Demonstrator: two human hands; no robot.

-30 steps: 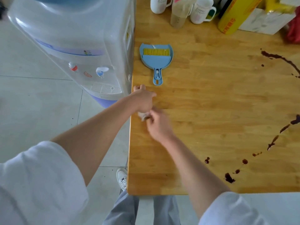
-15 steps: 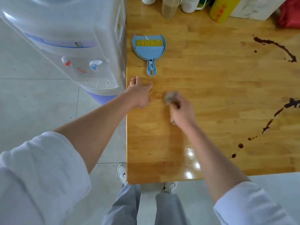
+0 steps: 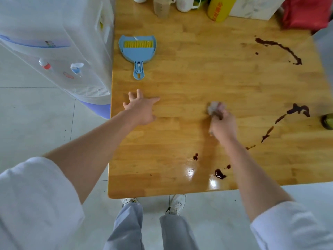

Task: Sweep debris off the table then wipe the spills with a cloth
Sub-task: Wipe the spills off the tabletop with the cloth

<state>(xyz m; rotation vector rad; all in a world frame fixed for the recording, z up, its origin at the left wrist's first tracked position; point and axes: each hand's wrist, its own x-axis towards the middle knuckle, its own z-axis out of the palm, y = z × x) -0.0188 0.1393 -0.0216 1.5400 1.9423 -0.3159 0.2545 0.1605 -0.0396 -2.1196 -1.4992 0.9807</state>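
Observation:
My right hand (image 3: 222, 124) grips a small crumpled grey cloth (image 3: 213, 107) over the middle of the wooden table (image 3: 198, 74); the cloth is blurred. My left hand (image 3: 142, 110) rests on the table near its left edge, fingers spread. Dark red spills mark the table: a drop and a blot (image 3: 219, 173) near the front edge, a streak with a splash (image 3: 298, 110) at the right, and a curved trail (image 3: 281, 47) at the far right. A blue dustpan with a yellow-bristled brush (image 3: 137, 51) lies at the far left.
A water dispenser (image 3: 59, 46) stands against the table's left edge. Mugs, a clear cup (image 3: 162, 7), a yellow roll (image 3: 219, 9), a white box and a red bag (image 3: 306, 12) line the far edge. A dark green object (image 3: 327, 121) sits at the right border.
My right hand has carried the cloth from beside my left hand rightward across the table toward the spills. My left hand has stayed near the left edge and spread its fingers.

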